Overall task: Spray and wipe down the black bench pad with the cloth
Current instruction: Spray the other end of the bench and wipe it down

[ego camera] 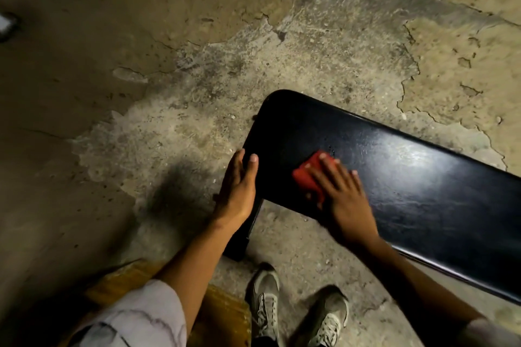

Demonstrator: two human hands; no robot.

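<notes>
Across the cracked concrete floor, the black bench pad runs from its rounded near end at centre frame away toward the right edge, carried on a dark metal leg under that end. Its top is glossy, and a pale sheen toward the middle of the pad suggests a wet film (the spraying step therefore appears done; no spray bottle is in view). The person stands at the pad's long near edge, both shoes on the floor just below it, which puts the end of the pad within easy reach of both arms.

The left hand lies along the short end edge, fingers straight and together, the thumb on the top surface and the fingers down the side; this reads as a brace, steadying the bench against the push of wiping. The right hand is spread flat, palm down, pressing the red cloth onto the top near the end, closer to the near long edge than the far one. Flat fingers spread pressure over the folded cloth rather than bunching it. Motion blur on this hand indicates a wiping stroke in progress.

Judged from the dull patches farther right, most of the pad's length probably awaits wiping.
</notes>
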